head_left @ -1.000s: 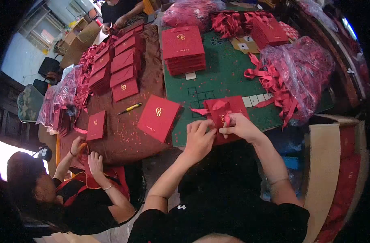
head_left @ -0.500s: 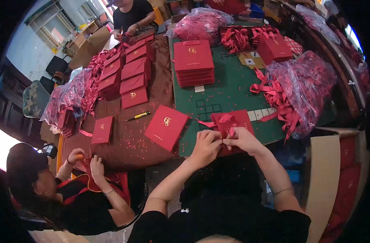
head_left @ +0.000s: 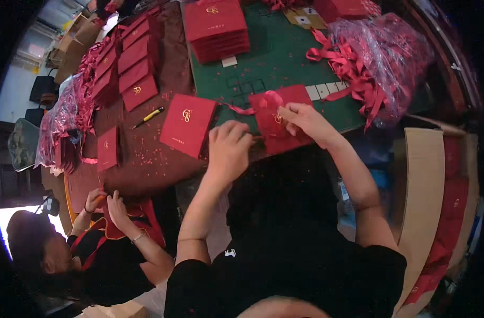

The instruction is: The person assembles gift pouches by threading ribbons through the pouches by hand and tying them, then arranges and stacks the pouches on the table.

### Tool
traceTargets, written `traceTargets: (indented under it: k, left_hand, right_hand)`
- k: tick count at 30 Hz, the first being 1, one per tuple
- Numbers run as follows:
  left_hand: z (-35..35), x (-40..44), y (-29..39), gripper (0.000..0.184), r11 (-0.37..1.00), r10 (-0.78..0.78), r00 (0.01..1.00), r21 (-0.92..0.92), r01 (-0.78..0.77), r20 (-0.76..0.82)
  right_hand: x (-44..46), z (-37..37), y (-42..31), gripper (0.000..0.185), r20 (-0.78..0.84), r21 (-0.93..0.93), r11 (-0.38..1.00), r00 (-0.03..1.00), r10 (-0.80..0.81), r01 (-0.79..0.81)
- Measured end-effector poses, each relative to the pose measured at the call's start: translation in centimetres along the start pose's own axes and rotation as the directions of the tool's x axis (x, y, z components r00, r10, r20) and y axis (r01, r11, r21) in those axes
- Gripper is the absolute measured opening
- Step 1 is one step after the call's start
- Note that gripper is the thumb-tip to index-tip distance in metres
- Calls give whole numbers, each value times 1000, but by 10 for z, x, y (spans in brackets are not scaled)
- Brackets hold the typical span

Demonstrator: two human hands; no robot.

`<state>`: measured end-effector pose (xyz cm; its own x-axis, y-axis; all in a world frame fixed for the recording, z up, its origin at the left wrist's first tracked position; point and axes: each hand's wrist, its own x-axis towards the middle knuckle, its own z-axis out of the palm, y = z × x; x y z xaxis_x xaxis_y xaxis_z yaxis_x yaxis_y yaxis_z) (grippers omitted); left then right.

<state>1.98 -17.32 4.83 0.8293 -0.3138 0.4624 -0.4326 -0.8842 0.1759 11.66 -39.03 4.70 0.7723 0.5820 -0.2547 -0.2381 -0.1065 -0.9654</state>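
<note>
My right hand [head_left: 304, 121] is over a red paper bag [head_left: 289, 139] that lies near the front edge of the green table part. Its thumb and fingers are pinched together, and I cannot make out what is between them. A pink ribbon [head_left: 274, 97] loops at the top of this bag, with a loose end [head_left: 243, 110] trailing left. My left hand [head_left: 229, 148], slightly blurred, hovers left of the bag with fingers loosely bent and apart. Just beyond it lies another red bag [head_left: 189, 127] with gold lettering, flat on the brown cloth.
Stacked red bags [head_left: 218, 34] stand at the back. A plastic bundle of ribbons [head_left: 382, 69] lies to the right. A yellow-black pen [head_left: 148, 117] rests on the brown cloth [head_left: 146, 177]. At lower left a co-worker [head_left: 93, 249] works; a cardboard box [head_left: 425, 212] stands right.
My hands were together at the bag's lower edge; now they are apart, left hand to the left, right hand up over the bag. The view has tilted down and shifted.
</note>
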Motion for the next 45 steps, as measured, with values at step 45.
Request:
traceTargets:
  k: [45]
  left_hand:
    - [-50,-13,-24,41,974,-224,975,-25,224,-6]
  right_hand:
    - [54,-38,-20,23,113,-976,36,640,-760,215]
